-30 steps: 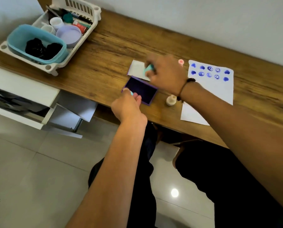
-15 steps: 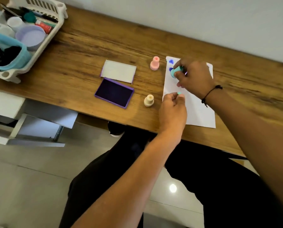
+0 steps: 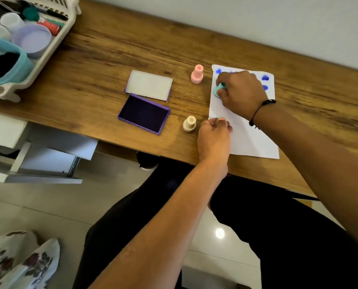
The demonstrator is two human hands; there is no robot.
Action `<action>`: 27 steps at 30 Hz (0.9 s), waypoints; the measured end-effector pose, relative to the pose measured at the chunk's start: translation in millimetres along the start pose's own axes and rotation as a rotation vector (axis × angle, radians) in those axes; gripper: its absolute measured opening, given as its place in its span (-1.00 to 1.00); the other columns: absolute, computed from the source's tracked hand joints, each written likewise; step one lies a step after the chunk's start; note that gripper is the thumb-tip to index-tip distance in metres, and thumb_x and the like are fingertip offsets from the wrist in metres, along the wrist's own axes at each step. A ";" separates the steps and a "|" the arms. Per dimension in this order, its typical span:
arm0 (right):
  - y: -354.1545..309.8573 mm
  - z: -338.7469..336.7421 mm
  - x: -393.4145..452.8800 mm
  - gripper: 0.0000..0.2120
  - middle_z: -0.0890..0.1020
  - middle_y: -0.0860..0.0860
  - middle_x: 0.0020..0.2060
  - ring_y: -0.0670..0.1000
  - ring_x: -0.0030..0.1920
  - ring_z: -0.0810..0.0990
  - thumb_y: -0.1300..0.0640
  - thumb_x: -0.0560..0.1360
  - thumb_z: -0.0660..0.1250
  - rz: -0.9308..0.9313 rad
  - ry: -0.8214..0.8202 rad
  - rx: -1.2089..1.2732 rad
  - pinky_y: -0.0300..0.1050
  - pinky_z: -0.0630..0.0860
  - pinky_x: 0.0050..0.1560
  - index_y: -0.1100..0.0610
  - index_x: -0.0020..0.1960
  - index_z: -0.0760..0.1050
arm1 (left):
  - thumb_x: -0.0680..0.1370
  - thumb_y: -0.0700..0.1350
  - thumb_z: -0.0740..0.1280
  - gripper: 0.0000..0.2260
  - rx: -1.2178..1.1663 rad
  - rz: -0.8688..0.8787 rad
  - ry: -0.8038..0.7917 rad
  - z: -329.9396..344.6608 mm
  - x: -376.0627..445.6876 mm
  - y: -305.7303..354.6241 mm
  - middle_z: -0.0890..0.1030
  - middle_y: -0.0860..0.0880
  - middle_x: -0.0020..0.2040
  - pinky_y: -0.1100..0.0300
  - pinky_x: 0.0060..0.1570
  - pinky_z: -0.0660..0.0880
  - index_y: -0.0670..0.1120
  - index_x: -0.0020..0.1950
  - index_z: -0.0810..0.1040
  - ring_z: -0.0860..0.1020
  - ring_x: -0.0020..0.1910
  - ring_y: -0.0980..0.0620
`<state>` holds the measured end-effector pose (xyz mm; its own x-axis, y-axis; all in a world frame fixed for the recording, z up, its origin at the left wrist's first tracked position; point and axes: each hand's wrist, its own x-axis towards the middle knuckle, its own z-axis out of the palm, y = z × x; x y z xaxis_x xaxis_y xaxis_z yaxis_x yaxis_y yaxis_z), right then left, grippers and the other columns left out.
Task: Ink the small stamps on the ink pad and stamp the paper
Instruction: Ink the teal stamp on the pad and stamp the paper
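1. The right hand [image 3: 239,94] grips a teal stamp [image 3: 218,90], tilted against the paper [image 3: 246,134] near its far left corner, likely to print beside the blue marks [image 3: 265,78].
2. The left hand [image 3: 214,134] pinches a second teal stamp [image 3: 219,117], mostly hidden, over the paper's left edge.
3. The open ink pad [image 3: 143,113] lies near the bench [image 3: 111,49] front edge, within reach.
4. The hands cover several marks.

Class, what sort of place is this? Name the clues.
Probably a home craft desk: a wooden desk against a plain wall, a basket of craft supplies, tiled floor beneath.
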<state>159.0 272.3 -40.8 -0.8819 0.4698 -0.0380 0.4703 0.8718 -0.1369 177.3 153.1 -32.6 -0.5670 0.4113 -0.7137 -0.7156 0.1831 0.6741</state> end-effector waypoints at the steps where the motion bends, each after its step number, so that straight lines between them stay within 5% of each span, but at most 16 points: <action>1: -1.1 -0.2 1.0 -0.72 0.58 0.33 0.00 0.31 -0.02 0.52 0.17 0.52 0.18 -0.012 -0.020 -0.032 -0.02 0.39 -0.17 0.28 0.16 0.44 | 0.56 -0.11 0.17 -0.87 0.005 -0.003 0.001 -0.1 -0.2 0.2 0.57 0.05 -0.21 0.15 0.12 0.47 0.01 -0.19 0.39 0.60 0.02 0.01; 12: -1.0 -5.8 6.7 -0.80 0.58 0.31 -0.11 0.29 -0.11 0.52 0.22 0.46 0.21 -0.071 -0.100 -0.057 0.03 0.44 -0.24 0.24 0.06 0.44 | 0.56 -0.10 0.17 -0.85 -0.004 -0.014 0.022 4.1 -3.8 2.9 0.56 0.04 -0.20 0.18 0.01 0.45 0.03 -0.21 0.40 0.58 -0.02 0.03; 23: -3.3 -11.1 16.3 -0.76 0.47 0.19 -0.32 0.16 -0.30 0.35 0.27 0.38 0.23 -0.156 -0.096 -0.074 -0.26 0.09 -0.44 0.20 0.04 0.49 | 0.55 -0.10 0.17 -0.82 -0.009 0.021 0.042 4.7 -1.9 3.9 0.56 0.05 -0.24 0.17 -0.02 0.46 0.03 -0.25 0.40 0.57 -0.08 0.03; 27: -3.1 -12.5 16.1 -0.76 0.46 0.18 -0.32 0.16 -0.29 0.36 0.26 0.40 0.22 -0.145 -0.143 -0.105 -0.25 0.10 -0.45 0.20 0.06 0.47 | 0.55 -0.12 0.16 -0.83 -0.025 0.017 0.036 3.8 -0.4 3.4 0.57 0.04 -0.23 0.20 -0.02 0.46 0.02 -0.24 0.40 0.58 -0.10 0.06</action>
<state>143.7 278.9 -28.6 -0.9324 0.3207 -0.1668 0.3325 0.9419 -0.0478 176.6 157.0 -29.3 -0.5932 0.3819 -0.7087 -0.7152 0.1541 0.6817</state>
